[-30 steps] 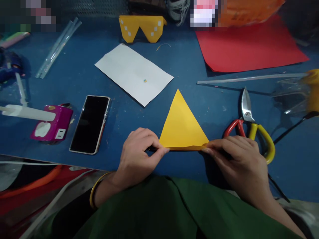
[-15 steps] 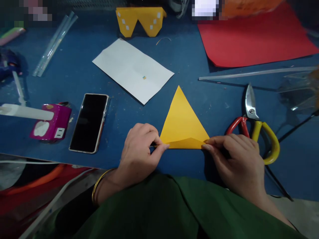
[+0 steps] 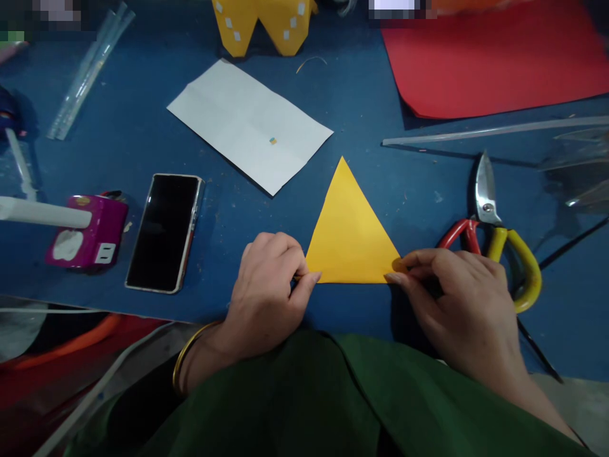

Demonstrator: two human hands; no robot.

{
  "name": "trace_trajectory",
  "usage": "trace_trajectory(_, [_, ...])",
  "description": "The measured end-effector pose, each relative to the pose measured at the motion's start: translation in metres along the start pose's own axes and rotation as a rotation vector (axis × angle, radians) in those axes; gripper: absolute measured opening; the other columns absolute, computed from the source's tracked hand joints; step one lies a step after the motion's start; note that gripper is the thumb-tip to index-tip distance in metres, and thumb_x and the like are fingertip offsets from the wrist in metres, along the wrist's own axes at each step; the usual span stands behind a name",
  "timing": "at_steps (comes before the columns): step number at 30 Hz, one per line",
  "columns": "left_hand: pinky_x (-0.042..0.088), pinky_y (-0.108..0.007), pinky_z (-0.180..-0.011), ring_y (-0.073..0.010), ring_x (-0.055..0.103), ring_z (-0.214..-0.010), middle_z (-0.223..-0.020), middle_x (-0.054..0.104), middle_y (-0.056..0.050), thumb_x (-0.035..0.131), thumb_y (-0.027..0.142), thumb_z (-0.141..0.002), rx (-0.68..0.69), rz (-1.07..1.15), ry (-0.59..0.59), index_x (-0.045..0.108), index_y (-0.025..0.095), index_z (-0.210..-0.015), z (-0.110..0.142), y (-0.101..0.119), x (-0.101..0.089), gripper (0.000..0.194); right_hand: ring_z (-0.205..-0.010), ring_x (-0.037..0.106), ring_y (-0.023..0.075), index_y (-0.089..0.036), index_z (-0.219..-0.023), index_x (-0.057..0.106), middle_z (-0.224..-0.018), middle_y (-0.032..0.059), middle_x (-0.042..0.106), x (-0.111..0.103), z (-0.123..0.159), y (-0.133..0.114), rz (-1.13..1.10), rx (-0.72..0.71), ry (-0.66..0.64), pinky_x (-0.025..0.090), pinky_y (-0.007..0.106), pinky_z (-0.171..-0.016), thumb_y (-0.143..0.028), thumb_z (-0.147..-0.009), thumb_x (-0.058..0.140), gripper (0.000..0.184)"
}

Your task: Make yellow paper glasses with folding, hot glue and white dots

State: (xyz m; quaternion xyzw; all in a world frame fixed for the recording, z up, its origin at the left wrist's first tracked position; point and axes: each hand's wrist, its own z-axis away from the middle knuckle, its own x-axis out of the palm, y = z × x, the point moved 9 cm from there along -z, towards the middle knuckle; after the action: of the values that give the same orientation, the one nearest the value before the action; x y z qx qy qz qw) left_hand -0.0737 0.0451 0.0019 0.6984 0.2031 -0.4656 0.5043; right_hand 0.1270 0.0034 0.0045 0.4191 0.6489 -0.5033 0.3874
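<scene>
A yellow paper triangle (image 3: 351, 231) lies on the blue tabletop close to me, its tip pointing away. My left hand (image 3: 271, 289) pinches its lower left corner between thumb and fingers. At the lower right corner, my right hand (image 3: 454, 292) is closed on the paper in the same way. The near edge runs straight between both thumbs. Beyond the triangle lies a white sheet of paper (image 3: 247, 127) with a tiny coloured scrap on it. Scissors (image 3: 486, 209) with one red and one yellow handle rest just past my right hand, which partly hides them.
To the left are a phone (image 3: 164, 231), a purple plug block (image 3: 88, 231) and clear sticks (image 3: 90, 76). A yellow cut-out with white squares (image 3: 259, 25) stands at the back. Red paper (image 3: 495, 63) and a long translucent stick (image 3: 476, 133) lie to the right.
The flap standing up along the triangle's near edge no longer shows; that edge now looks flat. Both hands keep their corner pinches. The view has shifted slightly.
</scene>
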Motion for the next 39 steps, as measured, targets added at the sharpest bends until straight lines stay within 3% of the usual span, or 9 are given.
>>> trace_trajectory(12, [0.040,-0.040,-0.075,-0.0242,0.057,-0.089,-0.092,0.065,-0.007,0.071,0.020,-0.087,0.033,-0.105,0.049,0.059,0.018,-0.080,0.001,0.002,-0.005,0.014,-0.070,0.062,0.0239,-0.020,-0.094,0.060,-0.077,0.0048,0.068,0.001,-0.002,-0.003,0.037,-0.048,-0.016,0.043,0.045,-0.083,-0.040,-0.101,0.054,0.022])
trace_trajectory(14, [0.042,-0.040,-0.077,-0.0241,0.060,-0.092,-0.096,0.069,-0.007,0.066,0.017,-0.091,0.177,-0.163,0.118,0.066,0.017,-0.097,0.003,0.017,-0.009,0.005,-0.072,0.064,0.0241,-0.020,-0.094,0.060,-0.076,0.0041,0.068,0.003,-0.002,-0.002,0.032,-0.046,-0.013,0.042,0.045,-0.085,-0.038,-0.100,0.056,0.020])
trace_trajectory(16, [0.044,-0.038,-0.077,-0.0225,0.063,-0.094,-0.101,0.073,-0.007,0.058,0.011,-0.097,0.404,-0.229,0.146,0.068,0.016,-0.113,0.009,0.039,-0.006,0.020,-0.073,0.065,0.0243,-0.020,-0.095,0.060,-0.075,0.0031,0.069,0.004,-0.002,0.000,0.029,-0.038,-0.010,0.042,0.045,-0.085,-0.038,-0.100,0.057,0.018])
trace_trajectory(18, [0.047,-0.035,-0.077,-0.0206,0.065,-0.096,-0.106,0.076,-0.007,0.053,0.008,-0.099,0.605,-0.308,0.113,0.066,0.011,-0.123,0.017,0.057,0.004,0.028,-0.072,0.066,0.0245,-0.020,-0.095,0.059,-0.073,0.0025,0.069,0.004,-0.002,0.001,0.031,-0.033,0.000,0.042,0.045,-0.085,-0.039,-0.099,0.057,0.019])
trace_trajectory(21, [0.051,-0.034,-0.079,-0.0212,0.066,-0.096,-0.114,0.076,-0.013,0.051,0.008,-0.100,0.730,-0.422,0.048,0.065,0.001,-0.127,0.026,0.069,0.018,0.031,-0.072,0.066,0.0248,-0.021,-0.094,0.060,-0.073,0.0027,0.070,0.004,-0.002,0.002,0.042,-0.029,0.017,0.042,0.045,-0.085,-0.039,-0.098,0.058,0.019])
trace_trajectory(25, [0.052,-0.039,-0.089,-0.0270,0.066,-0.103,-0.121,0.073,-0.022,0.048,0.013,-0.102,0.727,-0.549,0.017,0.062,-0.004,-0.131,0.037,0.077,0.029,0.037,-0.071,0.066,0.0250,-0.022,-0.093,0.060,-0.072,0.0033,0.071,0.004,-0.002,0.002,0.056,-0.028,0.035,0.042,0.046,-0.084,-0.038,-0.099,0.058,0.018])
trace_trajectory(31, [0.048,-0.043,-0.090,-0.0312,0.062,-0.106,-0.133,0.065,-0.025,0.036,0.061,-0.103,0.553,-0.569,-0.101,0.048,0.001,-0.150,0.043,0.074,0.047,0.077,-0.071,0.066,0.0257,-0.022,-0.095,0.061,-0.073,0.0036,0.073,0.002,0.000,0.002,0.066,-0.012,0.058,0.042,0.047,-0.085,-0.038,-0.095,0.063,0.017])
trace_trajectory(35, [0.045,-0.041,-0.089,-0.0306,0.061,-0.104,-0.131,0.066,-0.024,0.034,0.064,-0.102,0.518,-0.541,-0.062,0.051,0.004,-0.148,0.040,0.073,0.044,0.078,-0.076,0.067,0.0280,-0.021,-0.098,0.064,-0.076,0.0060,0.074,-0.003,0.001,0.003,0.131,-0.003,0.078,0.042,0.049,-0.087,-0.036,-0.094,0.065,0.016])
trace_trajectory(39, [0.044,-0.041,-0.088,-0.0304,0.060,-0.102,-0.129,0.066,-0.023,0.039,0.065,-0.101,0.503,-0.511,-0.040,0.054,0.005,-0.146,0.038,0.073,0.042,0.076,-0.077,0.068,0.0317,-0.018,-0.105,0.066,-0.078,0.0108,0.074,-0.028,0.015,0.017,0.264,0.095,0.183,0.043,0.051,-0.082,-0.038,-0.096,0.060,0.023])
